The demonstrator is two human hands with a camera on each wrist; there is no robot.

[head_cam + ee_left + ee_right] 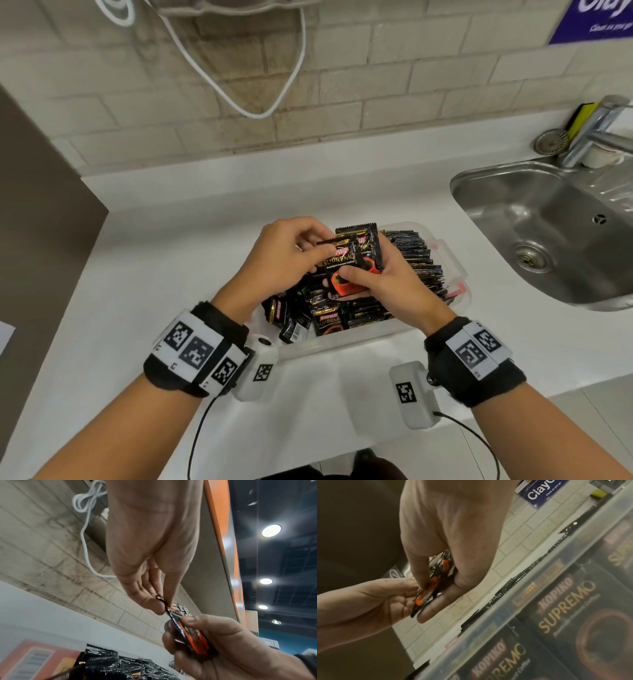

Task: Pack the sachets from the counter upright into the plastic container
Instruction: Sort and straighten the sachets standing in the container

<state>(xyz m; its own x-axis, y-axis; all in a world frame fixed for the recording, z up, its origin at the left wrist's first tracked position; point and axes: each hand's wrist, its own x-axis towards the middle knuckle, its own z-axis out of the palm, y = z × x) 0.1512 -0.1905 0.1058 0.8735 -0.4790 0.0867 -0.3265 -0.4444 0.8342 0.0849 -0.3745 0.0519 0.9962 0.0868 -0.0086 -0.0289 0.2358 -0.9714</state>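
Note:
Both hands hold a small stack of black Kopiko sachets (346,267) above the clear plastic container (455,260). My right hand (383,274) grips the stack's lower part, thumb across the front sachet. My left hand (291,257) pinches the top left corner of the front sachet (173,612). In the right wrist view the held sachets (428,596) show edge-on between the fingers. A row of sachets (418,260) stands upright along the container's right side. Loose sachets (308,315) lie jumbled in its left and near part.
The container sits on a white counter (154,274). A steel sink (555,233) with a tap (596,133) lies to the right. A white cable (239,89) hangs on the tiled wall behind. A dark panel (34,219) stands at the left.

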